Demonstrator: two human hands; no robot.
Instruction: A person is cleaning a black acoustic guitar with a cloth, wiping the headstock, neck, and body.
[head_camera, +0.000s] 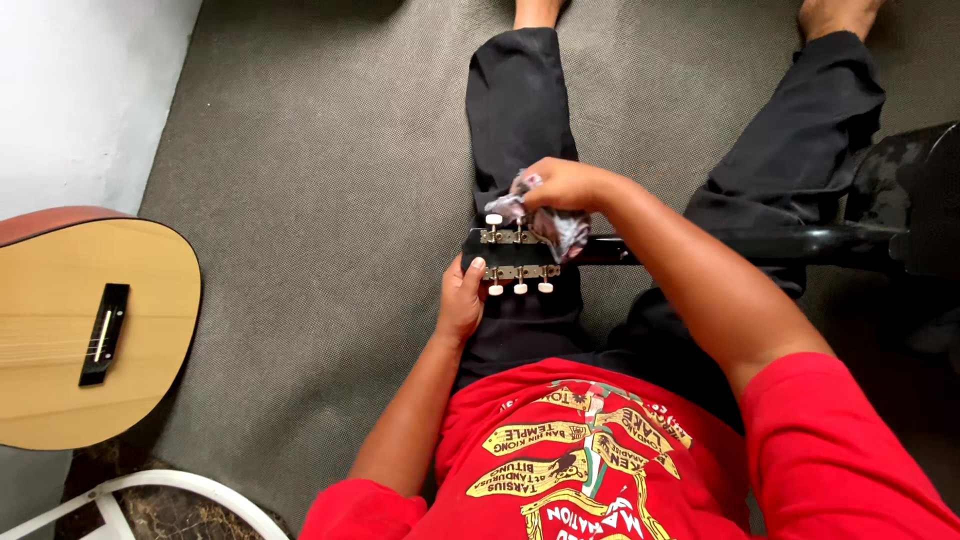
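The right hand (562, 185) pinches a crumpled cloth (548, 215) on the black guitar headstock (520, 255) lying across the lap, so the left hand (460, 300), fingers curled under its end, should steady it firmly.

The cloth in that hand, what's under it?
Under the cloth, pressed down by the right hand, lies the black guitar headstock with its metal tuning pegs. The left hand steadies its end. The covered part of the headstock cannot be seen.

No packages, labels, signs or screens in view.
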